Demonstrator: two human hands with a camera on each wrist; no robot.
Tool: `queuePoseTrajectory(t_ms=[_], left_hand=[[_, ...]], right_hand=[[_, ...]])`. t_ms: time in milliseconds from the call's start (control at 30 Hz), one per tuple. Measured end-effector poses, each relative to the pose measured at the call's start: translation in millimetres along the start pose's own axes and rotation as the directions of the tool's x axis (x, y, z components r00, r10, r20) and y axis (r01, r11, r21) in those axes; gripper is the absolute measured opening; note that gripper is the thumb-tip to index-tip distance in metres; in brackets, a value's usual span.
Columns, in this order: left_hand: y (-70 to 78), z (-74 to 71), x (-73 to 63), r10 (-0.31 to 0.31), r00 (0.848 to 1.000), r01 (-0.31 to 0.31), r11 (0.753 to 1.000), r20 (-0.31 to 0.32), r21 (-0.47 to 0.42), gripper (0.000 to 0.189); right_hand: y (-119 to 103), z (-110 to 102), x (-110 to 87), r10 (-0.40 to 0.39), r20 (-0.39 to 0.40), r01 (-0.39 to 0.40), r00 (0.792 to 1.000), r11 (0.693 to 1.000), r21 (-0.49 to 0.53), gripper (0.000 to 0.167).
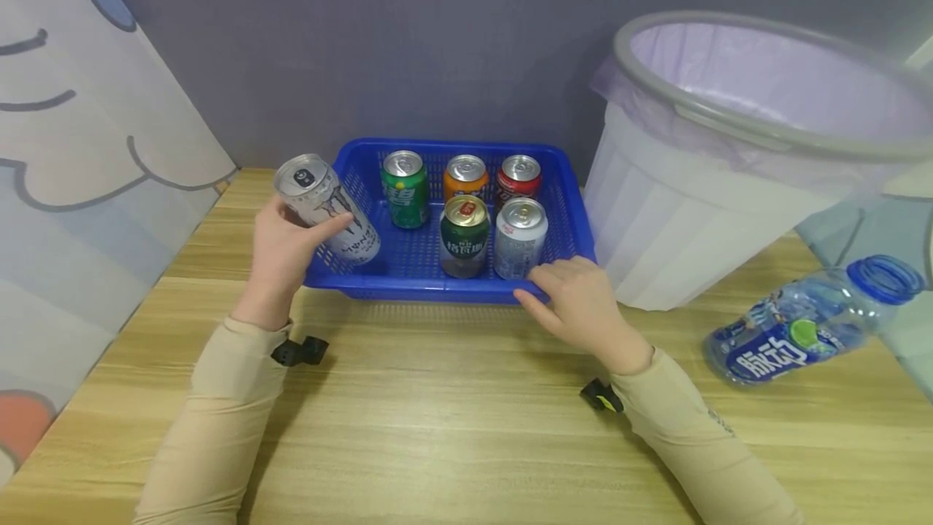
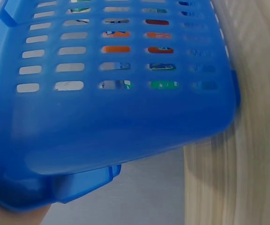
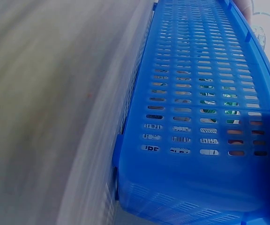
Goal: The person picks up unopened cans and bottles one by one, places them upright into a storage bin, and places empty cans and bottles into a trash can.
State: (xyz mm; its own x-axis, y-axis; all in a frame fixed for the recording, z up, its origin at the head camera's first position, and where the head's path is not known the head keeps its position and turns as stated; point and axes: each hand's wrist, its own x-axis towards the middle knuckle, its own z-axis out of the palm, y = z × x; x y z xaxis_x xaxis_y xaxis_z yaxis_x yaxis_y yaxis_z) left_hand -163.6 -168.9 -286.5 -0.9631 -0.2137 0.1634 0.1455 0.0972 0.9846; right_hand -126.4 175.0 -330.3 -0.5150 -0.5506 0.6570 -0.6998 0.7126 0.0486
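Note:
My left hand [image 1: 280, 249] grips a tall white Monster energy can [image 1: 315, 199], tilted over the left end of a blue plastic basket [image 1: 430, 292]. The can's base reaches inside the rim. My right hand [image 1: 579, 302] holds the basket's front right rim, its fingers over the edge and the thumb outside. Inside the basket stand a green can [image 1: 405, 193], an orange can [image 1: 466, 177], a red can [image 1: 519, 178], a dark green can with a gold top [image 1: 464, 241] and a silver-white can [image 1: 520, 241]. Both wrist views mostly show the basket's slotted wall [image 2: 102, 117].
A white bin [image 1: 670, 209] with a grey rim and a purple liner stands right of the basket. Farther right, an uncapped clear blue bottle [image 1: 802, 330] leans on the wooden table [image 1: 437, 411]. A grey wall [image 1: 364, 47] rises behind the basket.

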Motion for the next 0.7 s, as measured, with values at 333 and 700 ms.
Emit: queuePoseTrajectory(t_ms=[333, 700], left_hand=[[-0.1, -1.6, -1.1, 0.005, 0.997, -0.030, 0.947, 0.080, 0.321, 0.069], [2.1, 1.0, 1.3, 0.049, 0.971, -0.155, 0.871, 0.232, 0.466, 0.071]], right_hand=[[-0.3, -1.2, 1.7, -0.004, 0.000, 0.004, 1.000, 1.000, 0.004, 0.060], [0.6, 0.4, -0.1, -0.006, -0.003, 0.006, 1.000, 1.000, -0.007, 0.060]])
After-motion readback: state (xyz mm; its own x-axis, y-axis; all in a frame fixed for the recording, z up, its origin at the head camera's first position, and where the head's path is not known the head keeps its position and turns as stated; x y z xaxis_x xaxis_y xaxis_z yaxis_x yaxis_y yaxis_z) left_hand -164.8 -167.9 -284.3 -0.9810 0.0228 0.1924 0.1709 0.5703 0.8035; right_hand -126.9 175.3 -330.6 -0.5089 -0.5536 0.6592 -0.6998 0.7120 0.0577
